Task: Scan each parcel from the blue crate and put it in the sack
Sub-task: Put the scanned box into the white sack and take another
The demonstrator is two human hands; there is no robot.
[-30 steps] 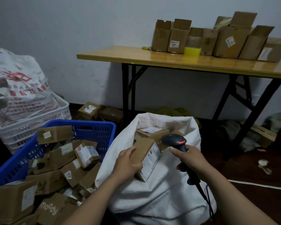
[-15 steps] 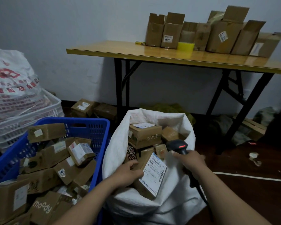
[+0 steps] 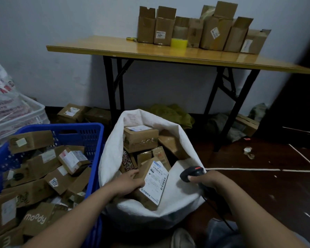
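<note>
The left hand (image 3: pixel 131 183) holds a parcel (image 3: pixel 153 183) in the white sack (image 3: pixel 111 154), its fingers hidden under it. The right hand (image 3: pixel 209 179) grips the scanner (image 3: pixel 191 173). The blue crate (image 3: pixel 82 129) is cut off at the left edge.

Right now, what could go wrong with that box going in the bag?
The parcel in the left hand is at the sagging near edge of the sack; released there, it might tip out. The cable hanging from the scanner in the right hand could snag on the sack.
</note>
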